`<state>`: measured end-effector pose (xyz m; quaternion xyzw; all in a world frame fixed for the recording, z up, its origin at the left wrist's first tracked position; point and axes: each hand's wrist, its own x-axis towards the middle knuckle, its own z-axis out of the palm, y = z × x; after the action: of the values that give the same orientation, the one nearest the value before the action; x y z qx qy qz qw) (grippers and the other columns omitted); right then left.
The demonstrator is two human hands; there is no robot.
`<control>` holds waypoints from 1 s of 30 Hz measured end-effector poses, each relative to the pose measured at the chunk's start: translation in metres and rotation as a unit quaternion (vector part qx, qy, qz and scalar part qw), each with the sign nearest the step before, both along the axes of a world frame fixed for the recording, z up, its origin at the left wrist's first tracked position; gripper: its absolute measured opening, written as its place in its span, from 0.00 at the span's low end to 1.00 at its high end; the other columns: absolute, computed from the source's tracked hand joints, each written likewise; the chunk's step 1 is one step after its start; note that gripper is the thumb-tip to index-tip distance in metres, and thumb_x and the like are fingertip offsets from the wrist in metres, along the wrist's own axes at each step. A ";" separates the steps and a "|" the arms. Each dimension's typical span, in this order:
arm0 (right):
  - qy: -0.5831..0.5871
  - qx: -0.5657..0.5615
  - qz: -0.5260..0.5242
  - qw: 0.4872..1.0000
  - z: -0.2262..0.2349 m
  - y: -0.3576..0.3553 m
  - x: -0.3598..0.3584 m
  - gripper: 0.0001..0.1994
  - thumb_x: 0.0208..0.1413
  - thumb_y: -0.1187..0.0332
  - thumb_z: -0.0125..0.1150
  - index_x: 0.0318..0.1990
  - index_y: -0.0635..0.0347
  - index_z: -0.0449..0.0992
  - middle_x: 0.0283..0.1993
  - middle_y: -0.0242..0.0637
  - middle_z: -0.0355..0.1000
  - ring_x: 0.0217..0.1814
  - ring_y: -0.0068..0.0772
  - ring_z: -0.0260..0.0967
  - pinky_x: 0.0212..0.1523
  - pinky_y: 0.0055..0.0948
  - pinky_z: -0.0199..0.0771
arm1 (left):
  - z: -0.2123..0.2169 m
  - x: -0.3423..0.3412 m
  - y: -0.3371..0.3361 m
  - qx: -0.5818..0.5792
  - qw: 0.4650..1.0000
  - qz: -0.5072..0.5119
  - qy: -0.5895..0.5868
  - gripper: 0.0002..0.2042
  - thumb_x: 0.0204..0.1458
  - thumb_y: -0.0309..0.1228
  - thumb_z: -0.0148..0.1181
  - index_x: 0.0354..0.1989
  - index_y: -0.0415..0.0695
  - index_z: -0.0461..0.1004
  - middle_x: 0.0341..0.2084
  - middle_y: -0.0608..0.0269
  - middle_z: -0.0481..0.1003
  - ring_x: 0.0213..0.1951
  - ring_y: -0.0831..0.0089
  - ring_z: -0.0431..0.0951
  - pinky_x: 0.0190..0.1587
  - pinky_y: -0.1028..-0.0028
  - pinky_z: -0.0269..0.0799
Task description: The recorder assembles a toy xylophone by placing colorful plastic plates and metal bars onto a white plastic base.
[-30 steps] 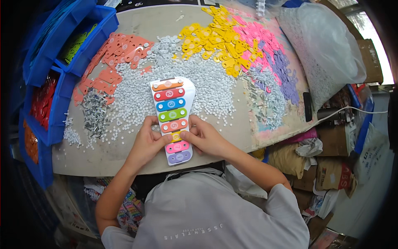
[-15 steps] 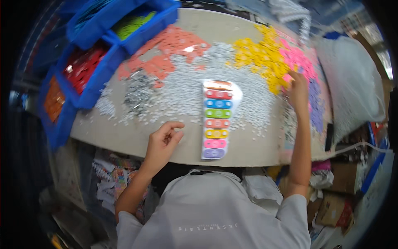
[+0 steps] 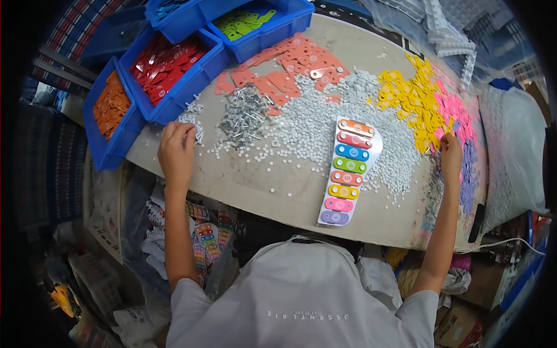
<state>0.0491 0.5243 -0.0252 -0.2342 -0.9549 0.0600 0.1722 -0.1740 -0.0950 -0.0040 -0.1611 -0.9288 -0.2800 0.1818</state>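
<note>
A toy xylophone point(image 3: 346, 174) lies at the table's front, a white tapering board bearing a column of coloured key plates with white round studs. My left hand point(image 3: 176, 153) is at the left, fingers curled together beside a small heap of white pegs point(image 3: 194, 119); what they pinch, if anything, is hidden. Far to the right, my right hand point(image 3: 451, 158) has its fingertips pinched at the edge of the yellow key plates point(image 3: 415, 95) and pink key plates point(image 3: 455, 110). A yellow piece shows at those fingertips, but I cannot tell whether it is held.
Blue bins point(image 3: 212, 72) at the back left hold red, green, orange and blue plates. Silver pins point(image 3: 243, 116), white round caps point(image 3: 325, 124), coral plates point(image 3: 310, 58) and purple plates point(image 3: 467, 174) are heaped on the table. A large translucent bag point(image 3: 513, 145) stands at the right.
My left hand has moved left and away from me, from the table's front to the white pegs. The right hand has come slightly nearer. The whole view has shifted.
</note>
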 end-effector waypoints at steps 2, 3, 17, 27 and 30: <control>-0.001 0.016 0.003 1.000 -0.001 0.003 0.005 0.01 0.57 0.78 0.56 0.34 0.67 0.72 0.32 0.50 0.71 0.36 0.52 0.70 0.38 0.42 0.68 | 0.007 0.004 0.004 -0.100 0.994 0.025 -0.028 0.04 0.54 0.29 0.65 0.33 0.42 0.78 0.32 0.58 0.75 0.40 0.56 0.76 0.43 0.61 0.71; 0.009 0.046 -0.006 0.999 0.000 0.001 0.006 0.01 0.56 0.79 0.57 0.34 0.67 0.72 0.32 0.50 0.71 0.36 0.52 0.70 0.39 0.42 0.68 | 0.008 0.006 0.005 -0.099 0.994 0.022 -0.029 0.04 0.54 0.29 0.65 0.33 0.42 0.78 0.32 0.58 0.75 0.40 0.56 0.76 0.43 0.61 0.71; 0.192 -0.215 0.095 0.953 0.045 -0.216 0.017 0.08 0.53 0.83 0.63 0.40 0.65 0.76 0.41 0.42 0.76 0.42 0.38 0.74 0.47 0.33 0.73 | -0.022 0.004 0.006 -0.175 0.984 0.027 -0.023 0.03 0.54 0.27 0.62 0.34 0.42 0.76 0.34 0.57 0.75 0.42 0.54 0.75 0.45 0.58 0.70; 0.149 -0.308 0.197 0.919 0.031 -0.279 0.037 0.10 0.49 0.84 0.67 0.38 0.63 0.76 0.41 0.41 0.76 0.44 0.44 0.72 0.45 0.36 0.72 | 0.013 0.063 0.080 0.165 0.946 -0.150 -0.236 0.05 0.59 0.25 0.62 0.42 0.40 0.76 0.32 0.67 0.77 0.34 0.80 0.74 0.38 0.77 0.71; 0.133 -0.317 0.208 0.916 0.033 -0.281 0.040 0.10 0.49 0.83 0.67 0.39 0.63 0.76 0.41 0.41 0.76 0.44 0.44 0.72 0.45 0.37 0.72 | 0.015 0.095 0.102 0.238 0.869 -0.240 -0.362 0.07 0.53 0.21 0.68 0.39 0.40 0.78 0.32 0.71 0.76 0.34 0.83 0.74 0.37 0.81 0.70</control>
<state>0.0886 0.2429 0.0074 -0.0625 -0.8811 0.4250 0.1980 -0.0792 0.0071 0.0113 -0.2181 -0.7673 -0.5664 -0.2072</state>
